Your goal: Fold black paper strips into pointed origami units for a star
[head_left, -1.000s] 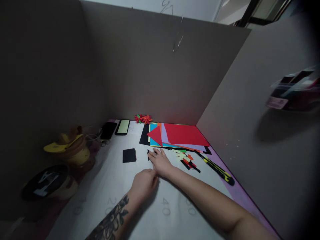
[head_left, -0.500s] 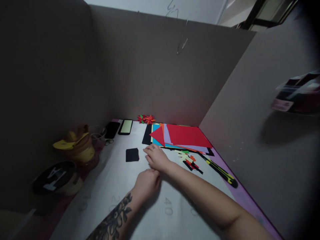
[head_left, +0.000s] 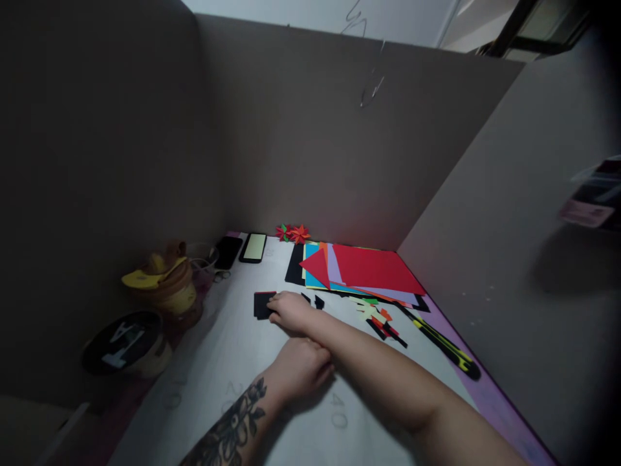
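My right hand [head_left: 287,309] reaches leftward across the white mat [head_left: 223,362] and its fingertips rest on the right edge of a black paper square [head_left: 262,304]; the fingers lie fairly flat. Just right of that hand lie two small black paper bits [head_left: 313,300]. My left hand [head_left: 299,367], with a tattooed forearm, lies under the right forearm with its fingers curled; whether anything is in it is hidden. Behind the hands lies a stack of coloured paper sheets [head_left: 369,268] with red on top.
Paper scraps [head_left: 378,314] and a yellow-black utility knife [head_left: 444,343] lie right of the hands. Two phones [head_left: 242,248] and red-green paper stars [head_left: 292,232] sit at the back. A yellow-brown container [head_left: 162,288] and a round black lid [head_left: 121,340] stand left. Grey cardboard walls surround the mat.
My right hand slid left from the small black bits to the black square, uncovering the bits. My left hand stayed in place, now beneath the right forearm. The view shifted slightly.
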Action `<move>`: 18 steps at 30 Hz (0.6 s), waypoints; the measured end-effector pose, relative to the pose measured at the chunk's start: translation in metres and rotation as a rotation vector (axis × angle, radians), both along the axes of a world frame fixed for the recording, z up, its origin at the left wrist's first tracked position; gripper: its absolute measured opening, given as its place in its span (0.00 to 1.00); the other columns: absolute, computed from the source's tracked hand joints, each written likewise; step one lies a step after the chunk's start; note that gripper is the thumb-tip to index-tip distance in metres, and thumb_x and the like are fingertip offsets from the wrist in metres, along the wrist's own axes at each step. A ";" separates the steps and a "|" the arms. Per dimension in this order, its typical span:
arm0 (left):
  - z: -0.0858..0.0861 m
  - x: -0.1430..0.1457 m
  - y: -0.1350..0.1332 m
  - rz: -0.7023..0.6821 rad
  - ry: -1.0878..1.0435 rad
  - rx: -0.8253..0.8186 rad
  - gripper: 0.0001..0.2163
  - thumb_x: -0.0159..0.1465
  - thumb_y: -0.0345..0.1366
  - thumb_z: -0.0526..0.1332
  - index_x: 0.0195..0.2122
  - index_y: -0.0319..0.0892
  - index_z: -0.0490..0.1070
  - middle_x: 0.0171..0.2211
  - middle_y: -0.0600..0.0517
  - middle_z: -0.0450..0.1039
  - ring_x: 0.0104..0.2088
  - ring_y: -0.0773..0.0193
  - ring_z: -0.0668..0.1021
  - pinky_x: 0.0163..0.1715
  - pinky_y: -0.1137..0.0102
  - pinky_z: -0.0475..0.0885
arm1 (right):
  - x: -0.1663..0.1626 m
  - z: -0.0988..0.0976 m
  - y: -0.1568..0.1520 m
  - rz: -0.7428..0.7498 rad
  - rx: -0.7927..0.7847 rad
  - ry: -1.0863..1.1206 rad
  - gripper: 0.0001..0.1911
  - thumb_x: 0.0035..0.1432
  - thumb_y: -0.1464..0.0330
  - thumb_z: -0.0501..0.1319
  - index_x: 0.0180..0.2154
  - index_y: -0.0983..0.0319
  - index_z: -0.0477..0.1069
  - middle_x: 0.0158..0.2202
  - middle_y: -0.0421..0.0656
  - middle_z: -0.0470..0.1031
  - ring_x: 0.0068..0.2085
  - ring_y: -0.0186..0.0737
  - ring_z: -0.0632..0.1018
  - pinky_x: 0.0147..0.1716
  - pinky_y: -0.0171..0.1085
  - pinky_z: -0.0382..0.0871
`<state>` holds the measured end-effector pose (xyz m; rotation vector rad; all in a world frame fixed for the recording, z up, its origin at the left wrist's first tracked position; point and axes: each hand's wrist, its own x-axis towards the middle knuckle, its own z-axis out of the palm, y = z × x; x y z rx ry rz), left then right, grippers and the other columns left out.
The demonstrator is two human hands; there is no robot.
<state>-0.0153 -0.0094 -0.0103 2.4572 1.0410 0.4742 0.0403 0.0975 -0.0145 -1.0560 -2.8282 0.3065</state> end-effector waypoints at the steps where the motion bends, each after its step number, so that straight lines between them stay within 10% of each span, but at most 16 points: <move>1: 0.000 0.000 0.000 -0.004 -0.002 -0.001 0.09 0.61 0.34 0.55 0.34 0.41 0.76 0.33 0.45 0.78 0.34 0.55 0.77 0.35 0.65 0.68 | -0.001 0.000 0.001 -0.014 -0.009 0.010 0.08 0.56 0.67 0.60 0.35 0.61 0.77 0.39 0.47 0.79 0.42 0.46 0.77 0.40 0.38 0.68; 5: 0.001 0.001 -0.003 0.033 0.003 -0.009 0.09 0.62 0.34 0.54 0.33 0.41 0.75 0.34 0.45 0.77 0.35 0.56 0.77 0.36 0.66 0.68 | -0.001 0.005 0.003 -0.101 -0.004 0.148 0.07 0.56 0.70 0.59 0.30 0.61 0.76 0.34 0.47 0.79 0.41 0.45 0.77 0.42 0.39 0.67; 9: -0.004 -0.001 0.003 0.348 -0.076 -0.075 0.10 0.63 0.36 0.53 0.36 0.41 0.73 0.33 0.46 0.76 0.35 0.57 0.76 0.36 0.65 0.68 | 0.022 0.022 0.005 -0.298 0.065 0.520 0.12 0.63 0.68 0.50 0.38 0.63 0.72 0.43 0.51 0.75 0.49 0.46 0.72 0.48 0.42 0.65; 12: -0.011 -0.005 0.016 0.614 -0.442 -0.269 0.17 0.62 0.40 0.55 0.51 0.41 0.63 0.37 0.48 0.72 0.30 0.63 0.74 0.33 0.67 0.69 | 0.056 0.030 -0.004 -0.450 0.019 0.748 0.16 0.66 0.64 0.45 0.37 0.63 0.68 0.29 0.45 0.72 0.31 0.39 0.74 0.30 0.36 0.69; 18: -0.010 -0.008 0.027 0.492 -1.031 -0.737 0.30 0.53 0.48 0.64 0.53 0.42 0.58 0.38 0.49 0.72 0.34 0.62 0.76 0.33 0.68 0.70 | 0.104 -0.002 -0.063 -0.571 -0.549 1.282 0.08 0.52 0.66 0.61 0.33 0.59 0.64 0.22 0.32 0.64 0.18 0.29 0.65 0.17 0.28 0.59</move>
